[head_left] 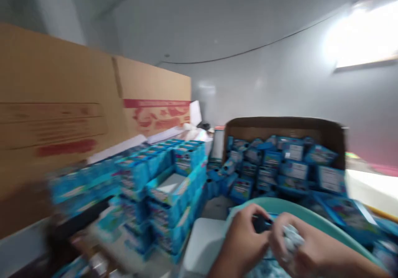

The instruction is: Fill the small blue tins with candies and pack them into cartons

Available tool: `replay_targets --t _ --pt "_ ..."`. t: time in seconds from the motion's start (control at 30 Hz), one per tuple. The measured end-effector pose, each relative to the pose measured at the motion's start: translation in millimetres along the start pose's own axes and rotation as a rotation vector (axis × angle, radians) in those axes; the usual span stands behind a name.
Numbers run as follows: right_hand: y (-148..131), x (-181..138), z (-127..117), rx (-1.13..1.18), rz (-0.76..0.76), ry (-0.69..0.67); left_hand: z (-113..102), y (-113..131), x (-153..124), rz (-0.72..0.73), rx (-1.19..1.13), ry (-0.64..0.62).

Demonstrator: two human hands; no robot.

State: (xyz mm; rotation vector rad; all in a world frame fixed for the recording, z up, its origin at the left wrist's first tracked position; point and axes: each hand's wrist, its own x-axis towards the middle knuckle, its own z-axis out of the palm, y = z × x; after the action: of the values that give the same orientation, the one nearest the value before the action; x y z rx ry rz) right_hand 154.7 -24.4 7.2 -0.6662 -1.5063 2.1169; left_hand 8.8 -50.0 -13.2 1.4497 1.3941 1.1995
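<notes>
My left hand (pixel 241 236) is closed, thumb and fingers curled around a small dark item (pixel 261 223) whose kind is unclear. Its fingertips meet my right hand (pixel 306 245), which is closed around a cluster of small pale grey-white pieces (pixel 292 237), too blurred to name. Both hands are over a mint-green basin (pixel 287 204). Below them, inside the basin, bluish-white small things (pixel 267 268) show only in part.
Blue printed cartons (pixel 169 205) are stacked left of the basin, beside a white surface (pixel 203 238). Behind the basin, a brown cardboard box (pixel 286 122) holds many small blue boxes (pixel 292 170). A large cardboard carton (pixel 62 100) stands at left.
</notes>
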Motion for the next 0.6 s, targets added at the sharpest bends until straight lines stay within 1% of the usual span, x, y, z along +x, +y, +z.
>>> replay_targets --t 0.03,0.07,0.17,0.23,0.3,0.37,0.43,0.53,0.6 --pt "-5 -1 -5 0.054 -0.025 -0.038 -2 5 2 0.020 0.018 -0.053" --pt "-10 1 -9 0.117 -0.090 -0.046 -3 9 6 0.040 0.028 -0.125" --pt "-18 14 -13 0.250 -0.283 0.012 -2 12 14 0.063 0.066 -0.256" --pt "-20 20 -13 0.290 -0.375 0.046 0 9 17 0.090 0.141 -0.284" --pt "-22 22 -13 0.305 -0.427 0.075 1 5 16 0.122 0.229 -0.279" --pt "-23 22 -15 0.299 -0.437 0.125 2 3 14 0.121 0.289 -0.248" --pt "-23 22 -17 0.285 -0.432 0.195 2 2 13 0.105 0.296 -0.227" --pt "-19 26 -19 0.271 -0.416 0.280 0 1 13 0.086 0.244 -0.249" --pt "-16 30 -20 0.256 -0.407 0.301 -1 0 13 0.070 0.210 -0.267"
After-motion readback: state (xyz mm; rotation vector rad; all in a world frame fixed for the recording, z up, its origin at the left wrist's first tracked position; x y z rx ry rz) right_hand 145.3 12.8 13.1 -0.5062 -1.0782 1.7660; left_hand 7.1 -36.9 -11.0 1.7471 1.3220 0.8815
